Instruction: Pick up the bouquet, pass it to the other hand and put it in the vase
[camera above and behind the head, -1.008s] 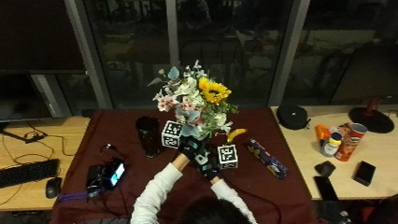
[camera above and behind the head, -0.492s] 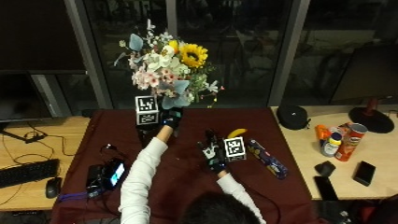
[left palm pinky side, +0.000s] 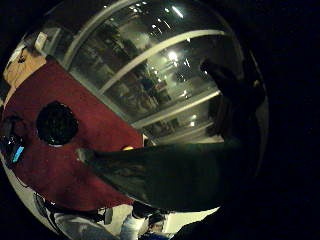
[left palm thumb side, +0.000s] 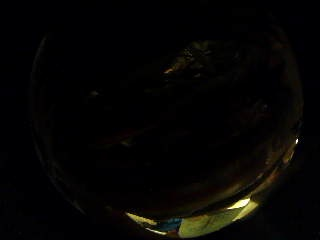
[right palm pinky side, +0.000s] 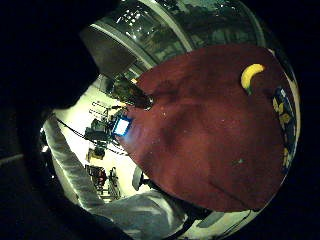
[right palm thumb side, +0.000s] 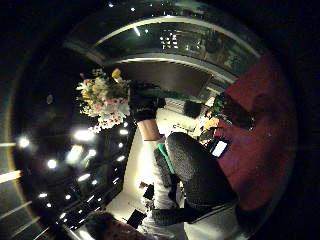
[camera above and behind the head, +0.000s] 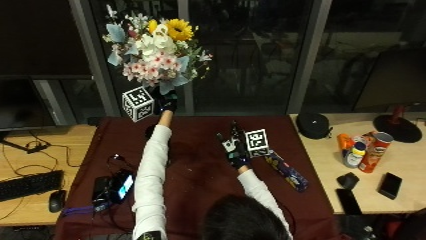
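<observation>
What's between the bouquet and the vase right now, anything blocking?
Nothing visible. The left hand holds the bouquet high above the table's far side. The vase stands on the red cloth below, its mouth uncovered in the left palm view. The right hand hovers open off to the side, not over the vase.

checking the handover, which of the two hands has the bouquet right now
The left hand: it is raised high toward the window, gripping the bouquet by its stems. The right hand hangs low over the red tablecloth, fingers straight, holding nothing.
</observation>
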